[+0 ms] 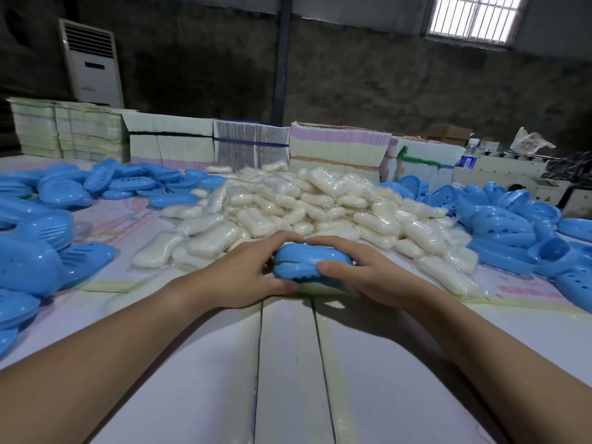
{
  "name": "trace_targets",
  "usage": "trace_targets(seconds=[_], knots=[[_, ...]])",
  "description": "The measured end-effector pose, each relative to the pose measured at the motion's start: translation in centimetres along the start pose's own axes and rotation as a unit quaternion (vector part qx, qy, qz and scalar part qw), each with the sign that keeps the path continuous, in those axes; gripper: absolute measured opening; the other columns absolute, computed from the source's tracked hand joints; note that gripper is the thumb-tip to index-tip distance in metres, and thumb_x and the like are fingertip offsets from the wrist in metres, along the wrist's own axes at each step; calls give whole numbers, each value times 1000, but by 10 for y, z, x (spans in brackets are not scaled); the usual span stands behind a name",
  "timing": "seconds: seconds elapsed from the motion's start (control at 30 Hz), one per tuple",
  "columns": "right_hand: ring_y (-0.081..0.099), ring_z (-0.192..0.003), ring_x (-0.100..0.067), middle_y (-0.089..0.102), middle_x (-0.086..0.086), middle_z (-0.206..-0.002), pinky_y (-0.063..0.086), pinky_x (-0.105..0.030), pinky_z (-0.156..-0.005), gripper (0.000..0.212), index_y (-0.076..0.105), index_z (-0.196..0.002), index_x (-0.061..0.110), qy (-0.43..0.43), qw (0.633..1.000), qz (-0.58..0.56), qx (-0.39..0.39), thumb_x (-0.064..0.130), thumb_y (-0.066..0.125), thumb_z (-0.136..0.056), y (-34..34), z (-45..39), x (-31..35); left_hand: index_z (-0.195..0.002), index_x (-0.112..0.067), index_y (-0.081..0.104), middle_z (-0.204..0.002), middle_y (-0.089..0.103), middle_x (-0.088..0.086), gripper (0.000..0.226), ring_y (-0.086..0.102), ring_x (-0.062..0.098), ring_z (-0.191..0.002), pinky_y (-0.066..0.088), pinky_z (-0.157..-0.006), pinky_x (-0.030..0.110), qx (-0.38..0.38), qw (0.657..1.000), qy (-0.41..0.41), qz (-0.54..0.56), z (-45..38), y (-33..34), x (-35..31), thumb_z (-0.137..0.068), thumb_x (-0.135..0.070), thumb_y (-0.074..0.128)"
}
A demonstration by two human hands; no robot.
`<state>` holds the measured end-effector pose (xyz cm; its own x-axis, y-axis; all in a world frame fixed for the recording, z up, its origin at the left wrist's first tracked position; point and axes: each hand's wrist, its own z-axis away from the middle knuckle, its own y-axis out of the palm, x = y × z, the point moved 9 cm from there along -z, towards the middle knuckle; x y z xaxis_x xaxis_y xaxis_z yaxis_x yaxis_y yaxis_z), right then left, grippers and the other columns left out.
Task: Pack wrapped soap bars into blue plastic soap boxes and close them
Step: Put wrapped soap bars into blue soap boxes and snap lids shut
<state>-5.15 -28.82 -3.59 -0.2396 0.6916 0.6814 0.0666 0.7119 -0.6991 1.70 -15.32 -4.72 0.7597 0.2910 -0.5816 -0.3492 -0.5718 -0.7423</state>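
Head view: left hand (246,270) and right hand (358,267) both grip blue soap box (307,262); squeeze lid evenly until rims seat.

A white floor-standing air conditioner (91,64) stood against the dark back wall, and a barred window (474,17) let in light at upper right. Bundled stacks of flat printed cartons (250,144) lined the table's (288,363) far edge, a crumpled plastic bag (530,141) beyond them.

No legible text; table covering (528,294) print too blurred.
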Motion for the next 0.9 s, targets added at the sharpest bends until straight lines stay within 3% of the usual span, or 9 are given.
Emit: trace_targets(seconds=[0.1, 0.2, 0.37, 0.5, 0.63, 0.73, 0.9], knots=[[59, -104, -14, 60, 6, -119, 50, -41, -96, 49, 54, -122, 54, 9, 1000, 9, 7, 59, 60, -73, 2, 0, -2, -129, -57, 39, -107, 65, -21, 73, 62, -8, -95, 48, -76, 8, 17, 999, -21, 19, 0, 5, 1, -68, -61, 78], [59, -99, -15, 58, 4, -117, 52, -39, -91, 49, 53, -119, 54, 15, 999, 35, -2, 56, 60, -70, -1, 0, -4, -128, -58, 39, -113, 62, -21, 78, 61, -4, -99, 52, -85, 19, 18, 999, -37, 15, 1, 7, 3, -60, -73, 73], [59, -93, -14, 59, 3, -111, 52, -35, -85, 47, 53, -114, 56, 25, 999, 22, 6, 57, 61, -67, 2, 1, -6, -124, -56, 42, -114, 63, -21, 73, 62, -5, -99, 54, -88, 23, 2, 998, -46, 43, 0, 8, 5, -60, -72, 75], [63, -95, -19, 62, -2, -112, 54, -36, -84, 49, 59, -113, 48, 20, 999, -36, -21, 53, 65, -64, -6, -1, -6, -117, -58, 44, -107, 67, -13, 74, 68, 6, -94, 57, -90, 36, 8, 995, -42, 86, -3, 9, 7, -55, -61, 84], [56, -95, -4, 55, 14, -113, 50, -24, -80, 47, 52, -113, 61, 12, 999, 52, -5, 56, 65, -68, -3, 2, -5, -117, -65, 37, -106, 65, -18, 77, 65, -2, -94, 56, -88, 28, 6, 997, -54, 57, -2, 8, 10, -54, -69, 81], [50, -103, 2, 50, 26, -114, 47, -25, -88, 46, 48, -111, 67, 10, 996, 85, -10, 56, 66, -70, -2, 3, -4, -126, -54, 41, -112, 61, -24, 82, 61, -9, -99, 53, -87, 18, 20, 997, -45, 65, -1, 9, 7, -57, -61, 85], [47, -110, 0, 51, 17, -123, 43, -26, -94, 54, 49, -121, 59, -5, 992, 128, -9, 66, 62, -69, -2, 4, -1, -125, -44, 51, -110, 62, -28, 73, 60, -6, -101, 52, -85, 16, 7, 998, -28, 60, 0, 5, 4, -63, -50, 88]])
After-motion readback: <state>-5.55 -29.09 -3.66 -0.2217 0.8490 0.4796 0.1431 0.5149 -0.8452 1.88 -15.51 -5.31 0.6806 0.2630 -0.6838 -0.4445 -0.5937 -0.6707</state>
